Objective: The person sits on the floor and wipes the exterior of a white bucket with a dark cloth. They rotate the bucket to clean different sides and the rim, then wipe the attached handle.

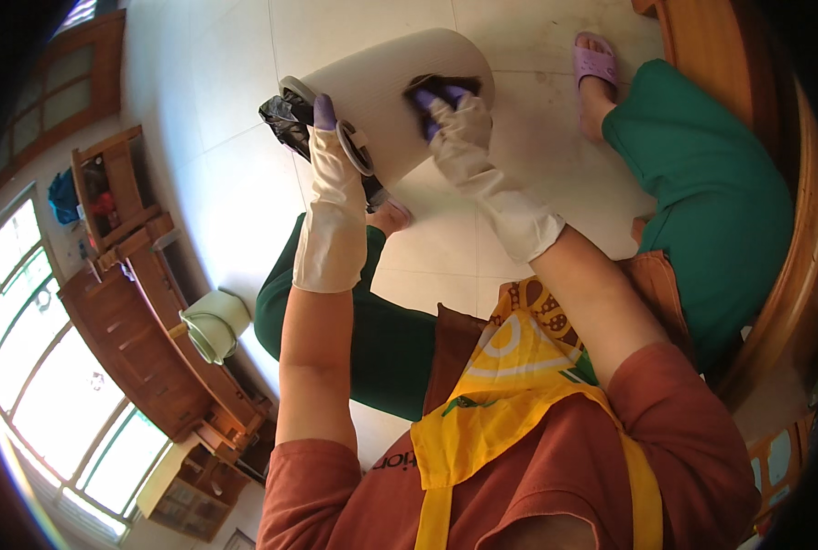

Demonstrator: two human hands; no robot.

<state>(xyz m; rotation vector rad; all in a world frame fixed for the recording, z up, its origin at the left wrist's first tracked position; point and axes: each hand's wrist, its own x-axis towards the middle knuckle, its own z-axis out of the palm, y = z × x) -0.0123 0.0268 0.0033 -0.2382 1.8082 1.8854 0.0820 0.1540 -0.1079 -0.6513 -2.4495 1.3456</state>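
Note:
A pale trash can [374, 89] lies tilted on its side between the person's feet, its rim end at the left with a black plastic bag [286, 122] sticking out. My left hand [326, 144], in a white rubber glove with purple fingers, grips the can at its rim, beside a grey ring [355, 148]. In a matching glove, my right hand [454, 113] presses a dark cloth [469, 84] against the can's side near its base end. The fingertips of that hand are partly hidden by the cloth and blur.
Pale floor tiles [237, 82] surround the can. A light green bucket [218, 324] stands at the left near wooden furniture [134, 337]. Curved wooden furniture [773, 330] borders the right side. The person's feet in pink slippers [596, 65] are on either side.

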